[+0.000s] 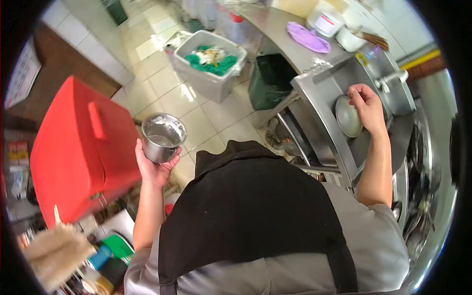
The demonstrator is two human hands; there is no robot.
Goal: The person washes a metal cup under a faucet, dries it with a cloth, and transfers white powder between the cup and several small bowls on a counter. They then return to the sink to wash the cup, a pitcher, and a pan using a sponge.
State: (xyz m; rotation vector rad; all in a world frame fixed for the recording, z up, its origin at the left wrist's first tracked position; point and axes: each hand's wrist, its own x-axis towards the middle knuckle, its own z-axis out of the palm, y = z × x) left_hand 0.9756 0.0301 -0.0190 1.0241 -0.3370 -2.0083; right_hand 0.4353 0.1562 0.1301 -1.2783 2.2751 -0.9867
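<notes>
My left hand is wrapped round the lower part of a metal cup. The cup's mouth faces up towards me, and white residue clings to its inner wall. On the other side, my right hand hovers over a stainless steel sink with thumb and fingers curled together. Whatever those fingers hold, if anything, is hidden. Below and beside that hand lies a round, shallow, greyish dish or lid in the sink; contact with it cannot be made out.
A red cooler box stands at my left. Ahead are a grey bin with green and white rubbish and a dark green bin. The tap rises behind the sink. A purple cloth and white tub sit on the counter.
</notes>
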